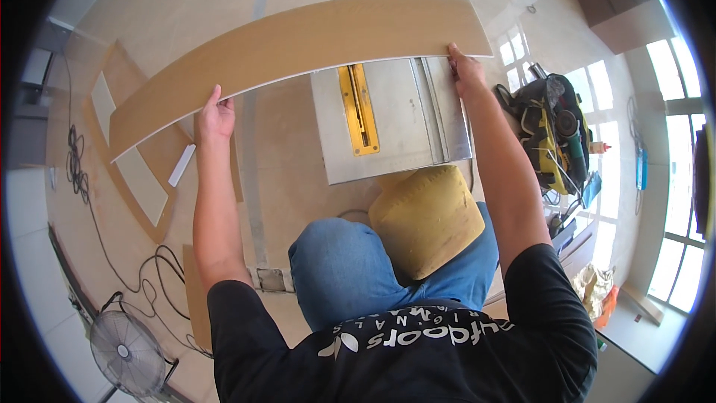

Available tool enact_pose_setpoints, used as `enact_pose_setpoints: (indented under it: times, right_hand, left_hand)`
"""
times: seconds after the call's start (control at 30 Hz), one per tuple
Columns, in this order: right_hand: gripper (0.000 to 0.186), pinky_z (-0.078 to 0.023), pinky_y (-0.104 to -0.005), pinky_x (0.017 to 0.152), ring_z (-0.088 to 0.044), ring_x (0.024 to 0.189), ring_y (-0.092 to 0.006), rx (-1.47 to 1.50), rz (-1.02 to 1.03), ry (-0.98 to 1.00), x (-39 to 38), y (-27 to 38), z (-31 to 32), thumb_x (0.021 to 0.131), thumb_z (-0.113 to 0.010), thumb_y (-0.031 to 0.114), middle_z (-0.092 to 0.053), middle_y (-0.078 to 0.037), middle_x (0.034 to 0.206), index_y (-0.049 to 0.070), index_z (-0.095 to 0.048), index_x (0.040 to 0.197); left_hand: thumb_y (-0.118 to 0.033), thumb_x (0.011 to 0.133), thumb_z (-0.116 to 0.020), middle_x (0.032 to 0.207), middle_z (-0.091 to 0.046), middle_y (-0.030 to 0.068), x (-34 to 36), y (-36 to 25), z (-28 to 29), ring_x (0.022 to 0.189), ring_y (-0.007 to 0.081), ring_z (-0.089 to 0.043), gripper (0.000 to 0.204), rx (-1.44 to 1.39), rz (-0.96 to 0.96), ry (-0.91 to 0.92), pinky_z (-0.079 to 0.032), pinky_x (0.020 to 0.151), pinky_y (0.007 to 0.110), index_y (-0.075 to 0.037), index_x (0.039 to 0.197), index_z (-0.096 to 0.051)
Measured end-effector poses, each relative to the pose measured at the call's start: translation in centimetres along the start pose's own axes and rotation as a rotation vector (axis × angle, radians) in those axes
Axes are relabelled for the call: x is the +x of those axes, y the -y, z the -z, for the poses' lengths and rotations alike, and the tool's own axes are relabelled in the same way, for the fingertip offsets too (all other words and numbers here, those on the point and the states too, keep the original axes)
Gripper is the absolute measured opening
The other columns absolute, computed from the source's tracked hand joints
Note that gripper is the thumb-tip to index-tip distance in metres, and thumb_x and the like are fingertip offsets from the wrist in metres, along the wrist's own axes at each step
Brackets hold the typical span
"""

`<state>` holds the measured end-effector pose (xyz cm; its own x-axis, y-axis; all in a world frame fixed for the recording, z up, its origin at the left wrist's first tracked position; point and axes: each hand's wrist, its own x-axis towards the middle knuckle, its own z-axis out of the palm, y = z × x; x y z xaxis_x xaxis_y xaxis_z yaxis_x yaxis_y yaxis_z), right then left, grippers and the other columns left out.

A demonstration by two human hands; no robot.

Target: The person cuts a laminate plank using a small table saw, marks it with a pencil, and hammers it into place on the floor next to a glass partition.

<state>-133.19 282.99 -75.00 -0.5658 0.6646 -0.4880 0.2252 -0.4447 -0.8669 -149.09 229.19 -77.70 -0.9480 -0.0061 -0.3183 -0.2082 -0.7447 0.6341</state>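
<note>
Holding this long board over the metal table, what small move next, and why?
I'd probably firm up the grip of your left hand before shifting the brown board: its long left part reaches well past the metal table, and only that hand holds it there. Your right hand grips near the other end; I can't tell whether the board touches the table.

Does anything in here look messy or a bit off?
Mainly the dark cables: they lie in loose, untidy loops on the floor at left, some near the fan. The long brown board in the left hand and right hand looks bowed, but the wide lens probably causes that.
</note>
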Motion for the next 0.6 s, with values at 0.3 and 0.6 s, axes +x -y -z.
enact_pose_setpoints:
  times: [0.3,0.6]
  right_hand:
    - [0.029,-0.047,-0.0309,0.062,-0.056,0.071,-0.0161,0.01,0.04,0.003,0.89,-0.42,0.68,0.087,-0.08,0.022,-0.066,-0.005,0.089,0.003,-0.066,0.106]
    - [0.03,-0.048,-0.0336,0.063,-0.058,0.071,-0.0179,0.028,0.055,0.019,0.66,-0.48,0.85,0.088,-0.079,0.023,-0.066,-0.007,0.088,0.002,-0.066,0.104]
  left_hand:
    - [-0.001,0.096,-0.062,0.12,-0.064,0.0086,-0.19,0.33,-0.06,0.108,0.0218,-0.063,0.026,0.003,-0.006,0.014,-0.057,0.092,0.033,-0.006,0.121,-0.059]
    - [-0.001,0.095,-0.063,0.119,-0.064,0.009,-0.11,0.34,0.3,0.108,0.0225,-0.062,0.027,0.003,0.002,0.005,-0.058,0.092,0.033,-0.005,0.121,-0.058]
